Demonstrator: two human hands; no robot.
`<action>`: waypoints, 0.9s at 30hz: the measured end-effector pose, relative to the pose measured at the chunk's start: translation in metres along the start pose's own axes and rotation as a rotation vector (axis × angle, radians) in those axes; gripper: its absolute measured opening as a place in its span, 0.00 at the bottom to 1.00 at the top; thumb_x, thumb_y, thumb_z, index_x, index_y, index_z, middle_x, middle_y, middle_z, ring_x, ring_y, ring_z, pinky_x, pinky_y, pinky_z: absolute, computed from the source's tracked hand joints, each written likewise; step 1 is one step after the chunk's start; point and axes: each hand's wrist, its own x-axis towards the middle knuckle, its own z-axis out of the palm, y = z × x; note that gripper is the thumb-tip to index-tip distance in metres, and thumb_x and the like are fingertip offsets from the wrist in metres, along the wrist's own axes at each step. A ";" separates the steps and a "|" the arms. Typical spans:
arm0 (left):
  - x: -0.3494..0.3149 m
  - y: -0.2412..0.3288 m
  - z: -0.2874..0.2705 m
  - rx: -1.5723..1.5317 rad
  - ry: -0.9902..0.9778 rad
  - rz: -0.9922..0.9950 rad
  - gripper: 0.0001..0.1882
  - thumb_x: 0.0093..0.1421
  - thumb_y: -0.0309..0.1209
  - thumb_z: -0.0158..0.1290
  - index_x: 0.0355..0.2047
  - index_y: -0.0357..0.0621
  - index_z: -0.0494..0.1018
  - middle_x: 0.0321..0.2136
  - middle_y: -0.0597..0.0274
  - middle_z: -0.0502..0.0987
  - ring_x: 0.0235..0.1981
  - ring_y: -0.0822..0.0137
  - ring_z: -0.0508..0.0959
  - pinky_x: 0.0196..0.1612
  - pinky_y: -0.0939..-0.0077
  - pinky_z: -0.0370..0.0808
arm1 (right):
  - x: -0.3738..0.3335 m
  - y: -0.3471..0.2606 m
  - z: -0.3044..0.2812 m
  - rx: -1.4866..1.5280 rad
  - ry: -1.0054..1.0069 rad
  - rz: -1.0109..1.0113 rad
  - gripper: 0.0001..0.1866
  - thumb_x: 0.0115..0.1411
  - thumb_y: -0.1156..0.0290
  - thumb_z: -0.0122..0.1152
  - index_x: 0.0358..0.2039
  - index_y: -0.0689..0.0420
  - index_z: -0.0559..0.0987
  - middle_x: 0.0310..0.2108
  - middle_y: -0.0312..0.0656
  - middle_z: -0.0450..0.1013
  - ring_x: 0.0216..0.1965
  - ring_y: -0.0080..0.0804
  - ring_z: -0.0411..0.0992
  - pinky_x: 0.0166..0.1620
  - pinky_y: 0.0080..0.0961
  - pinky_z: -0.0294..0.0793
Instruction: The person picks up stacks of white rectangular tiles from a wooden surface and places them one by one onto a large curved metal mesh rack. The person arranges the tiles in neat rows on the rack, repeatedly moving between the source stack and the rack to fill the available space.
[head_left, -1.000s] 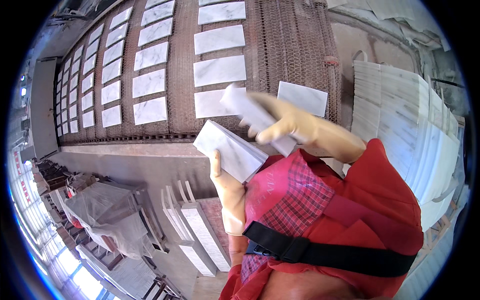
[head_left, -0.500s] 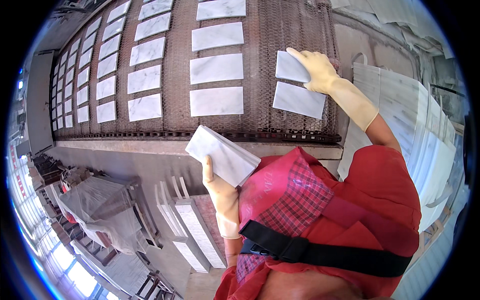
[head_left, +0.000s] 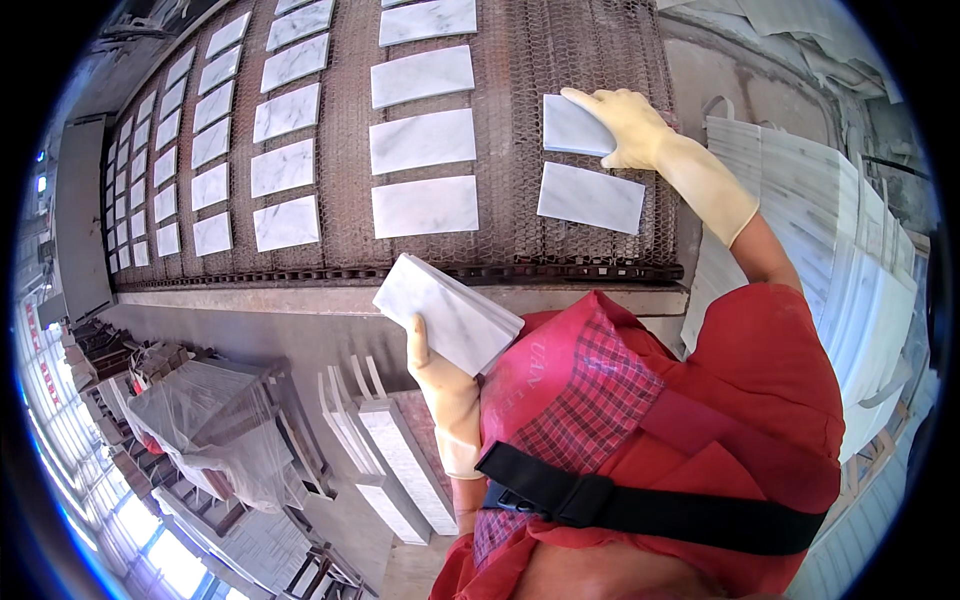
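My left hand (head_left: 440, 385), in a cream rubber glove, holds a small stack of white, grey-veined marble tiles (head_left: 448, 318) against my apron. Its thumb lies over the top tile, while the other fingers are hidden beneath. Stretched out over the mesh conveyor belt (head_left: 520, 130), my gloved right hand (head_left: 630, 128) grips the right end of a single marble tile (head_left: 577, 126). Whether this tile rests fully on the mesh I cannot tell. Just nearer to me, another marble tile (head_left: 591, 198) lies slightly askew on the belt.
Rows of marble tiles (head_left: 424, 206) cover the belt to the left. A chain and metal edge (head_left: 400, 298) run along its near side. Large pale slabs (head_left: 790, 230) lean at the right. Stone strips (head_left: 405, 455) and a plastic-wrapped pile (head_left: 205, 420) stand on the floor at lower left.
The laid tiles have shifted slightly left in view. My right hand, still gripping its tile, has moved a little left and farther away. The stack in my left hand has barely moved.
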 end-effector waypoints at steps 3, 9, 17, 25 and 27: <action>0.000 -0.001 -0.002 0.002 0.020 -0.003 0.44 0.66 0.63 0.56 0.70 0.42 0.69 0.59 0.47 0.79 0.58 0.47 0.78 0.64 0.46 0.74 | -0.001 0.001 -0.010 0.070 -0.025 -0.018 0.64 0.44 0.73 0.86 0.80 0.43 0.60 0.57 0.49 0.78 0.60 0.51 0.77 0.66 0.43 0.77; -0.003 -0.004 -0.007 0.011 0.035 0.003 0.44 0.66 0.64 0.55 0.70 0.42 0.69 0.59 0.47 0.79 0.58 0.46 0.78 0.64 0.45 0.74 | 0.015 0.024 -0.022 0.049 0.143 -0.071 0.63 0.43 0.74 0.85 0.80 0.43 0.61 0.57 0.49 0.79 0.60 0.52 0.77 0.66 0.43 0.77; -0.008 -0.006 -0.001 0.011 0.041 0.014 0.43 0.67 0.62 0.55 0.70 0.42 0.69 0.59 0.48 0.79 0.58 0.47 0.78 0.64 0.46 0.75 | 0.069 0.057 -0.027 -0.039 0.092 -0.016 0.63 0.43 0.73 0.85 0.80 0.43 0.62 0.56 0.49 0.79 0.59 0.52 0.77 0.65 0.43 0.78; -0.004 -0.012 -0.004 -0.053 0.037 0.009 0.41 0.68 0.60 0.56 0.70 0.43 0.70 0.60 0.48 0.79 0.59 0.47 0.79 0.64 0.45 0.75 | 0.080 0.085 -0.032 -0.002 0.144 -0.123 0.61 0.45 0.67 0.85 0.79 0.41 0.63 0.56 0.50 0.79 0.59 0.54 0.77 0.65 0.44 0.76; -0.012 -0.009 -0.005 -0.078 -0.006 0.011 0.38 0.73 0.56 0.52 0.71 0.40 0.68 0.61 0.48 0.78 0.61 0.49 0.78 0.67 0.48 0.74 | 0.092 0.094 -0.040 0.003 0.225 -0.153 0.61 0.45 0.66 0.85 0.79 0.40 0.63 0.56 0.51 0.79 0.59 0.54 0.77 0.65 0.45 0.76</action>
